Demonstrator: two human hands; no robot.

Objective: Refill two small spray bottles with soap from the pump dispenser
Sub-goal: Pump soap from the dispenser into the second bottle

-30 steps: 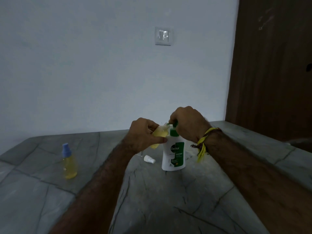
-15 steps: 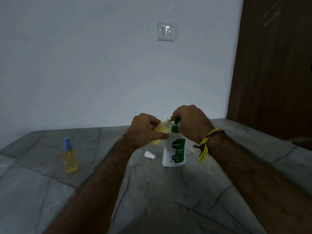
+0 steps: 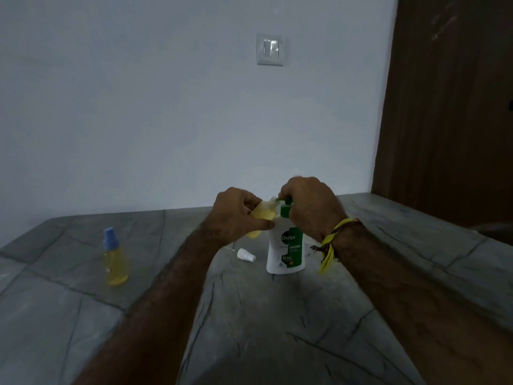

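Grey stone desk point(image 3: 249, 329) meets a pale wall. Left hand point(image 3: 236, 215) has its grip curled around an uncapped spray bottle point(image 3: 261, 218), tilted with its mouth at the green pump point(image 3: 286, 208). Right hand point(image 3: 308, 204) clasps that pump atop the white dispenser point(image 3: 286, 251). A white spray cap point(image 3: 245, 254) lies just beside it; a blue-capped spray bottle point(image 3: 114, 259) stands well apart, left.

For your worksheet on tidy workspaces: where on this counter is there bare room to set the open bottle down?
Bare stone lies between the capped bottle and the loose cap, and in front of the soap dispenser. Around the dispenser it is crowded: both hands, left and right, work there.
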